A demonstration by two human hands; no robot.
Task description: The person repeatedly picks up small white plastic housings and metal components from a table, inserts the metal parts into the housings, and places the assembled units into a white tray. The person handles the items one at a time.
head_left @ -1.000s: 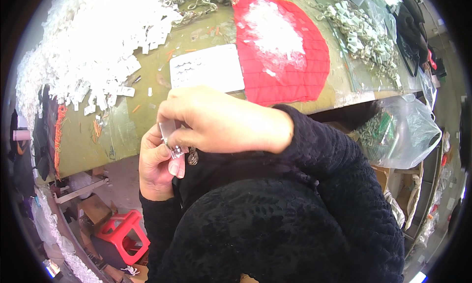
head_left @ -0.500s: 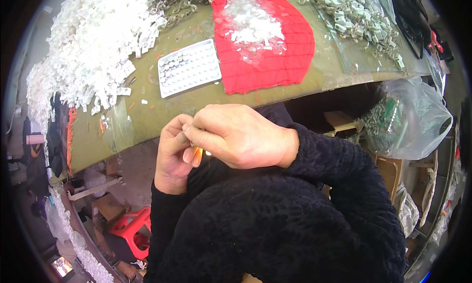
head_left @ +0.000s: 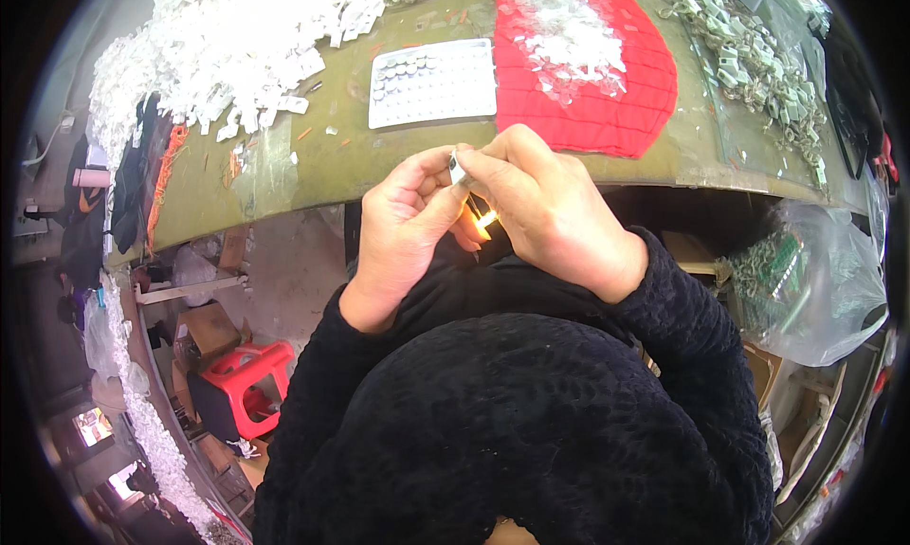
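Observation:
In front of my chest, both hands meet just over the table's near edge. A small white plastic piece with a dark spot is pinched between the fingertips of my left hand, which is closed. Closed too, my right hand has its thumb and forefinger pressed against the same piece from the right. Below the piece, a yellow light glows between the hands; its source is partly hidden by fingers. Beyond them lies a white tray with round compartments, several holding small silvery discs like button cells at its far left.
A large heap of white plastic pieces covers the table's left. Clear flat pieces lie on a red cloth. Strung pieces lie at right. A clear bag hangs beside the table. A red stool stands lower left.
My hands have moved right and a little farther out, and turned so that the white piece shows between the fingertips. The light below shows more plainly. The whole view has shifted.

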